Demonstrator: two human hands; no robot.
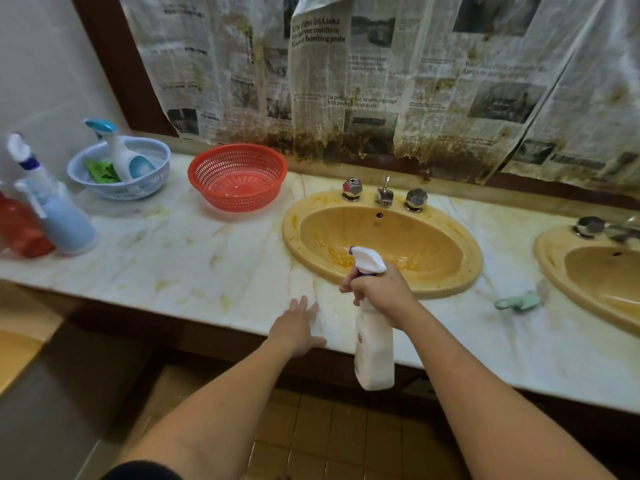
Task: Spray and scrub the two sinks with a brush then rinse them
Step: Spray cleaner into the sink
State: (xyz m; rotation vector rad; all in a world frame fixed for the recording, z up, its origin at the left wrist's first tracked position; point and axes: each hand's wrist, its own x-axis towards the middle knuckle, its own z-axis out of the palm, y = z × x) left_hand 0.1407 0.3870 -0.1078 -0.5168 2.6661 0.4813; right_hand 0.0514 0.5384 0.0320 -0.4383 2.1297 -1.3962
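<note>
while the right hand (pixel 377 292) grips a spray bottle (pixel 374 344), the left hand (pixel 298 329) rests flat on stained marble counter (pixel 194 261)

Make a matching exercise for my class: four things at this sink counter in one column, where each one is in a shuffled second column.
1. white spray bottle
2. mint green brush
3. red basket
4. teal-topped spray bottle

A. on the counter between the two sinks
B. in the blue basket
C. in the right hand
D. on the counter, left of the near sink

Pairs: 1-C, 2-A, 3-D, 4-B

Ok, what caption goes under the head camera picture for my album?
Right hand aims a white spray bottle at the stained yellow sink.
</note>
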